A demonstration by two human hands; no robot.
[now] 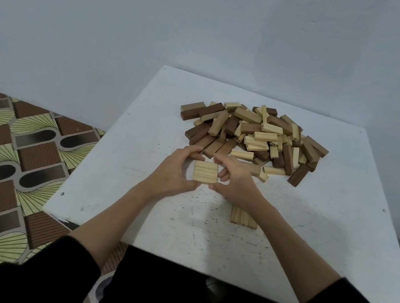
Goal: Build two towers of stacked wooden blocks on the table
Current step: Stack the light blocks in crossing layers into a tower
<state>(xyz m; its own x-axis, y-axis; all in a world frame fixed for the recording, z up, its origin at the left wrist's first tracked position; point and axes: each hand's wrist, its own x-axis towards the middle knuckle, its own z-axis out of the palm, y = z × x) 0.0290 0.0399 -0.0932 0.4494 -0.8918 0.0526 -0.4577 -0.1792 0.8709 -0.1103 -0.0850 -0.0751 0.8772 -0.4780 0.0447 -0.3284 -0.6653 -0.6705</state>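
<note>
Sleeves [34, 263], then loose block heap [252, 134]

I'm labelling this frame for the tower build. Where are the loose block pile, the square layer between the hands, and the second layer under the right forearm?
loose block pile [252, 136], head view, middle of heap.
square layer [204, 175], head view, top face.
second layer [244, 218], head view, visible near end.

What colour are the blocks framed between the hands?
Pale, light wood blocks, laid side by side; seen in the head view.
</note>
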